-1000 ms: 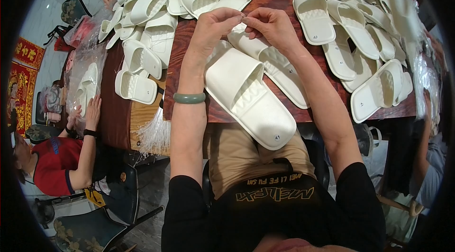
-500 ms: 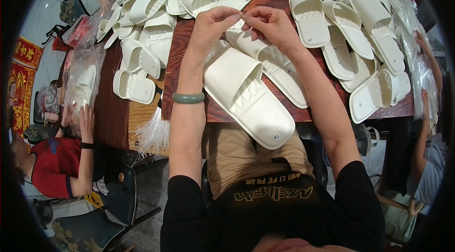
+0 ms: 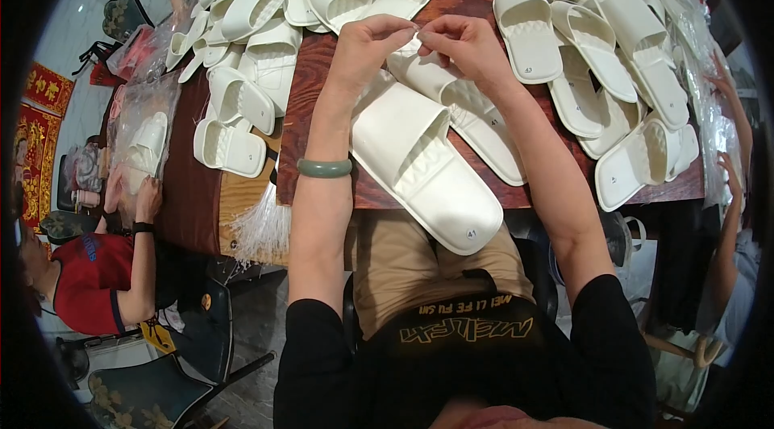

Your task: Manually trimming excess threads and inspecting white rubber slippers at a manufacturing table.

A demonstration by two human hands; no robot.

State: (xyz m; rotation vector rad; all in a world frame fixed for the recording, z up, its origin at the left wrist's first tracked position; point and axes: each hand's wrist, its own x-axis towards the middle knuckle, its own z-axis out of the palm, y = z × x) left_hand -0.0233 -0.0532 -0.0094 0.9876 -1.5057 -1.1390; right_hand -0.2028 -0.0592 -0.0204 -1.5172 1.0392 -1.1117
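Observation:
My left hand (image 3: 365, 50) and my right hand (image 3: 470, 48) are raised over the table, their fingertips nearly meeting. Each is closed in a pinch between thumb and forefinger; whatever sits in the pinch is too small to make out. Beneath them a white slipper (image 3: 401, 118) lies slantwise, its heel end jutting past the table's near edge above my lap. A second white slipper (image 3: 482, 124) lies beside it, to the right and partly under it. My hands hide the far ends of both. A green bangle (image 3: 324, 168) circles my left wrist.
Heaps of white slippers (image 3: 246, 18) fill the far left, and more slippers (image 3: 637, 34) the right side. White strands (image 3: 262, 223) hang from the table edge at left. A person in red (image 3: 93, 280) handles a bagged slipper at left; another person (image 3: 730, 284) works at right.
My hands have shifted very slightly, still pinching. At left, the other person's hand has moved in toward the near end of the bagged slipper, fingers now drawn together.

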